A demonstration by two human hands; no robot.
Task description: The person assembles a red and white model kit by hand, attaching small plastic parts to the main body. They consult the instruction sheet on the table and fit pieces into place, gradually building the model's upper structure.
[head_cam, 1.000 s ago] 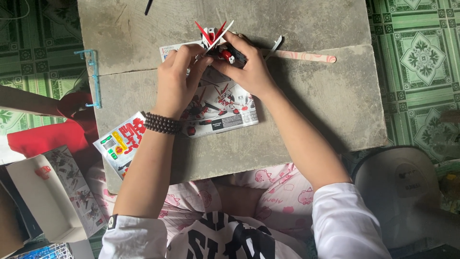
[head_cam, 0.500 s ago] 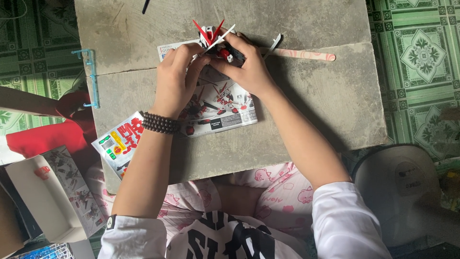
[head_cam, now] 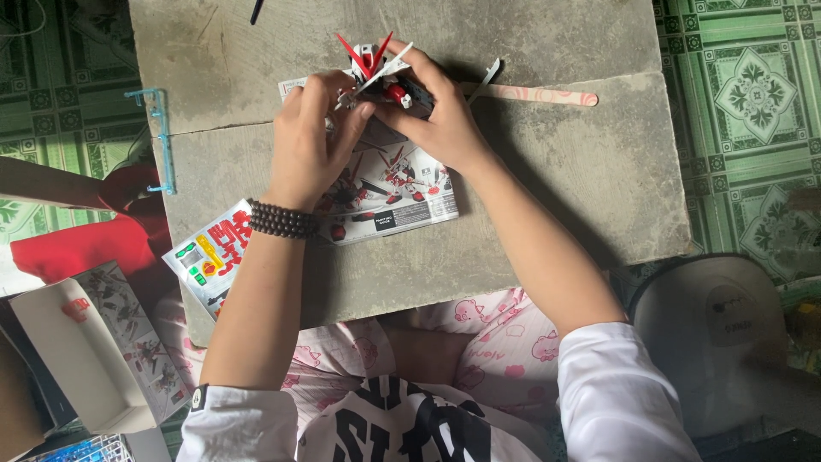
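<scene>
We hold a small red, white and black model figure [head_cam: 380,75] between both hands above the far middle of the grey stone slab [head_cam: 556,180], close to its far edge. Our left hand [head_cam: 310,141] pinches the figure's near-left side with closed fingertips, a dark bead bracelet [head_cam: 280,220] around the wrist. Our right hand [head_cam: 438,120] wraps the figure from the right, fingers closed over its dark body, thumb underneath. The red fins and a white blade stick out past both grips toward the far edge.

Under the hands an instruction leaflet [head_cam: 389,192] lies flat on the slab. A second printed sheet [head_cam: 209,257] hangs over the near left corner. A pink file stick [head_cam: 534,94] lies just right of the right hand. A light blue plastic runner [head_cam: 158,137] sits at the left edge.
</scene>
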